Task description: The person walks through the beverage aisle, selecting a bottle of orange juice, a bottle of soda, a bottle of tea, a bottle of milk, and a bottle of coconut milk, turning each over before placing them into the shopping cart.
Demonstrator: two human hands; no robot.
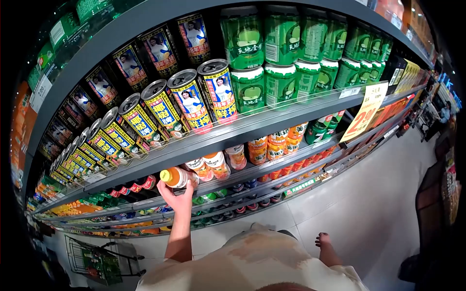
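Note:
My left hand [175, 198] is wrapped round a small juice bottle [177, 178] with a yellow cap, tilted at the front of a lower shelf. Right beside it stand more bottles [213, 166] with orange and white labels. My right hand [323, 239] hangs low over the floor at the right, its fingers apart and nothing in them. Above the held bottle, a row of tall yellow and blue cans [188, 101] lines the shelf edge, with stacked green cans [249, 88] to their right.
Orange cans [277, 145] stand further right on the lower shelf. A yellow price sign [365, 114] sticks out from the shelf edge [310, 114]. At the lower left, a shopping cart [97, 259] stands on the tiled floor [359, 194]. Dark fixtures border the aisle at right.

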